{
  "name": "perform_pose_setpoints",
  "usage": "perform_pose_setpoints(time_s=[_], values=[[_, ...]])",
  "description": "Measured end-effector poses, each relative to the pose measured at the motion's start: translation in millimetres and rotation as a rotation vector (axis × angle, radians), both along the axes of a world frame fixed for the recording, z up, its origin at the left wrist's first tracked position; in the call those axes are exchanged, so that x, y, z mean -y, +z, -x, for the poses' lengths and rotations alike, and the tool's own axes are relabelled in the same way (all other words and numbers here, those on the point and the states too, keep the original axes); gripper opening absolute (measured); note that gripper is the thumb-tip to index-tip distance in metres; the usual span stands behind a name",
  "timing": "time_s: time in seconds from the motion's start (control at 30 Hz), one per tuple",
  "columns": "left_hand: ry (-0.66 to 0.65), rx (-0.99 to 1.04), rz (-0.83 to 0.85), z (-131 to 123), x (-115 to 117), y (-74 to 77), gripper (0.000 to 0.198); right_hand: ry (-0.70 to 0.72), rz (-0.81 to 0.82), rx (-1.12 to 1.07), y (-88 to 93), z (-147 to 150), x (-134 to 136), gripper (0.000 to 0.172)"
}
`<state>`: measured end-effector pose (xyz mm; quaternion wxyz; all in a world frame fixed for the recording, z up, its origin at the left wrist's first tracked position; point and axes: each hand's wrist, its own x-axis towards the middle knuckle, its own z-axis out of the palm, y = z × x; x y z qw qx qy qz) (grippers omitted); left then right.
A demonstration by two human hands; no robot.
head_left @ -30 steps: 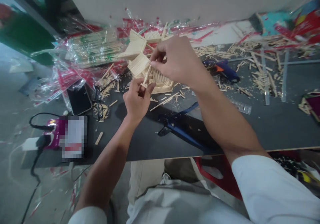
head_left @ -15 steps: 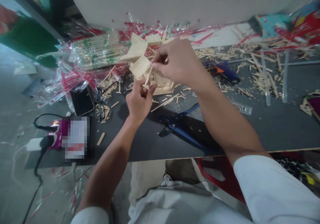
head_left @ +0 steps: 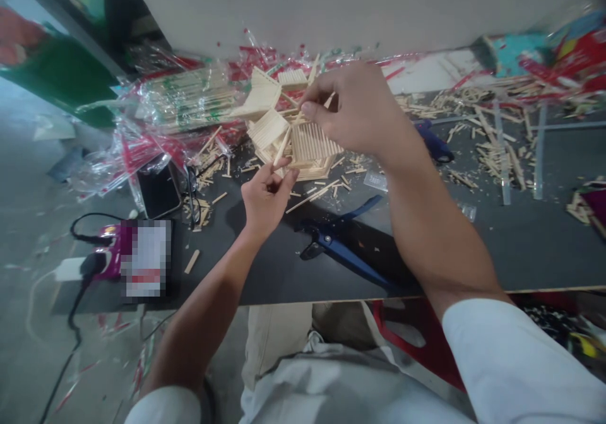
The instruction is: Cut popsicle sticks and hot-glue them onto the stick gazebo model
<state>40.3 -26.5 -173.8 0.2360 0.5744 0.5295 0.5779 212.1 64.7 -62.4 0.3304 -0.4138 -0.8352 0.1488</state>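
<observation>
Model point(head_left: 307, 142): on table point(head_left: 288, 272), beyond cutter point(head_left: 353, 258).
Left hand point(head_left: 264, 200): narrow, by stick point(head_left: 283, 145)'s low end (grip unclear).
Right hand point(head_left: 360, 111): narrow pinch, contents indiscernible; has just left stick's top.
Stick: apparently steady without it.

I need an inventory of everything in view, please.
Stick model: one, pale, centre
Loose sticks: many, pale, scattered
Bagged sticks: many, pale, back
Wrappers: several, clear, left
Plier-like tool: one, blue, front
Glue gun: one, blue, right
Strips: several, translucent, right
Phone: one, dark, left
Eyeglasses: one, dark, beside phone
Power socket: one, purple, left
Blurred device: one, pale, left
Table: one, dark, middle
Seat: one, red, below table
Left hand: one, bare, at model
Right hand: one, bare, above model
</observation>
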Motion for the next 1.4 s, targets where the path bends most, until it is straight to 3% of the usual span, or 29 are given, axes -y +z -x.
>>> perform_pose_setpoints(time_s=[0.17, 0.37, 0.53, 0.77, 0.97, 1.2, 1.3, 1.4], values=[[-0.201, 0.358, 0.262, -4.6, 8.2, 5.0, 0.052, -0.049, -0.001, 0.059, 3.2, 0.5, 1.6, 0.012], [-0.294, 0.605, 0.373, -5.6, 9.2, 13.0, 0.047, -0.037, -0.013, 0.076, 6.5, 0.4, 1.4, 0.015], [-0.299, 0.665, 0.409, -8.0, 9.9, 18.2, 0.046, 0.011, -0.030, 0.020, 3.3, -1.5, -3.2, 0.018], [-0.318, 0.489, 0.471, -10.4, 13.3, 12.3, 0.036, -0.048, -0.011, 0.063, 5.5, -2.3, -1.2, 0.019], [-0.409, 0.183, 0.462, -9.2, 16.0, 9.7, 0.030, -0.080, -0.007, 0.084, 14.7, -7.0, 7.0, 0.016], [-0.286, -0.053, 0.305, 2.1, 8.6, 2.8, 0.009, -0.167, -0.025, 0.034, 37.6, -31.1, 35.1, 0.012], [-0.255, -0.081, 0.275, 7.7, 4.9, 0.7, 0.011, -0.189, -0.037, 0.021, 31.1, -51.9, 43.0, 0.012], [-0.282, -0.082, 0.281, 11.8, 1.6, -1.9, 0.013, -0.200, -0.025, 0.012, 5.3, -75.0, 42.0, 0.010]])
